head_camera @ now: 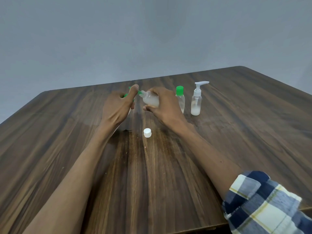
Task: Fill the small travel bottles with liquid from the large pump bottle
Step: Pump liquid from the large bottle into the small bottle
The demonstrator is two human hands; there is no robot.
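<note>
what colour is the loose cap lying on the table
White; the loose cap shows best in the head view.

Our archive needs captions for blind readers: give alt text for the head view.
The right hand tilts a small open bottle to the green pump spout under the left hand; a white cap lies on the table.

Your light is even and soft, moderately bright. Pale sheen on the surface (168, 166) between your forearms and right of the bottles; shadows faint and diffuse. Wide-angle bend bows the surface's far edge. Whole frame slightly soft; hands (118, 107) mildly blurred.
</note>
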